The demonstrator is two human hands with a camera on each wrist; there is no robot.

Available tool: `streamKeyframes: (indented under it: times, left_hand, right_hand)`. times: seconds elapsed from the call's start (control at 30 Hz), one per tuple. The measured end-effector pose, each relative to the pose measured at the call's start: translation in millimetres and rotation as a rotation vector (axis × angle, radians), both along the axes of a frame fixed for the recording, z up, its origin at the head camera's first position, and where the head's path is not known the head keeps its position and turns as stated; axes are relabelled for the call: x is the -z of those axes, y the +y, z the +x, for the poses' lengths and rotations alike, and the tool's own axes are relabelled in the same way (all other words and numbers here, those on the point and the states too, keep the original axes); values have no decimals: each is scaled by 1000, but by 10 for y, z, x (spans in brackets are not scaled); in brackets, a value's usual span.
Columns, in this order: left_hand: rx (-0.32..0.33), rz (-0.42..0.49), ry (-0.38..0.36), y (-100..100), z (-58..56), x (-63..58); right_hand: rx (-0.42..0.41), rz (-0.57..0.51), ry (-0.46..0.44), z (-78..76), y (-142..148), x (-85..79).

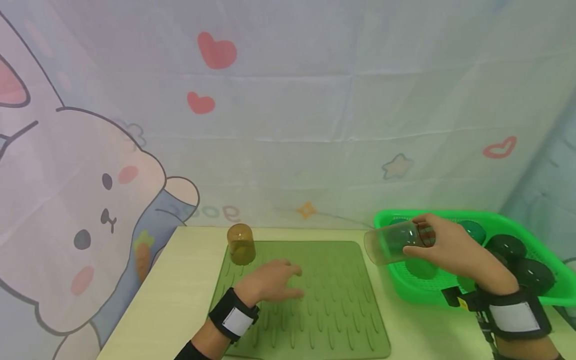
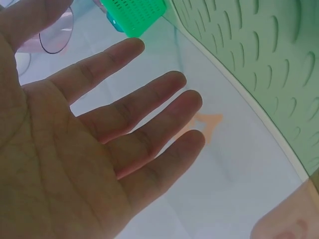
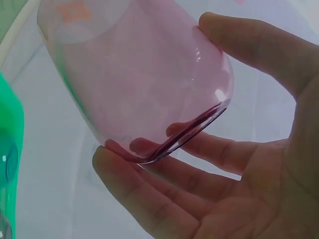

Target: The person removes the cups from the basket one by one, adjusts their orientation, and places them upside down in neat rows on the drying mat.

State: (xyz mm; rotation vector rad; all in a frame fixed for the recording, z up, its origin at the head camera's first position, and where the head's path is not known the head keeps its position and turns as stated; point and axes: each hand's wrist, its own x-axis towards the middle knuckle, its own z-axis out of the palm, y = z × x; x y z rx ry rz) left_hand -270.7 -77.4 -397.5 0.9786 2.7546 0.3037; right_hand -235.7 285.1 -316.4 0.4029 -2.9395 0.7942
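In the head view my right hand [image 1: 454, 245] grips a see-through pinkish drinking glass [image 3: 129, 74] by one end, tipped onto its side over the basket's left rim. Thumb and fingertips wrap that end in the right wrist view. My left hand [image 1: 272, 282] is over the green ribbed mat [image 1: 324, 260], with nothing in it. Its fingers are spread and nearly straight in the left wrist view. An amber glass [image 1: 241, 245] stands at the mat's back left corner, just beyond the left hand.
On the right is a bright green plastic basket [image 1: 450, 215] holding several dark and green glass pieces, among them a dark round one [image 1: 533, 275]. The pale table [image 1: 180, 280] ends at a printed curtain [image 1: 292, 165] behind.
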Motion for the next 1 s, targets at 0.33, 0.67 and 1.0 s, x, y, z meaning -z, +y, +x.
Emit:
streamKeyframes:
  times: [0.33, 0.67, 1.0]
  left_hand:
    - [-15, 23, -22, 86, 14, 3]
    - [-66, 23, 33, 176, -32, -22]
    - [-26, 45, 160, 314, -125, -8]
  right_hand:
    - [-38, -191, -47, -21, -307, 391]
    - [-46, -376, -131, -67, -504, 662]
    - [-124, -537, -185, -246, -735, 1002]
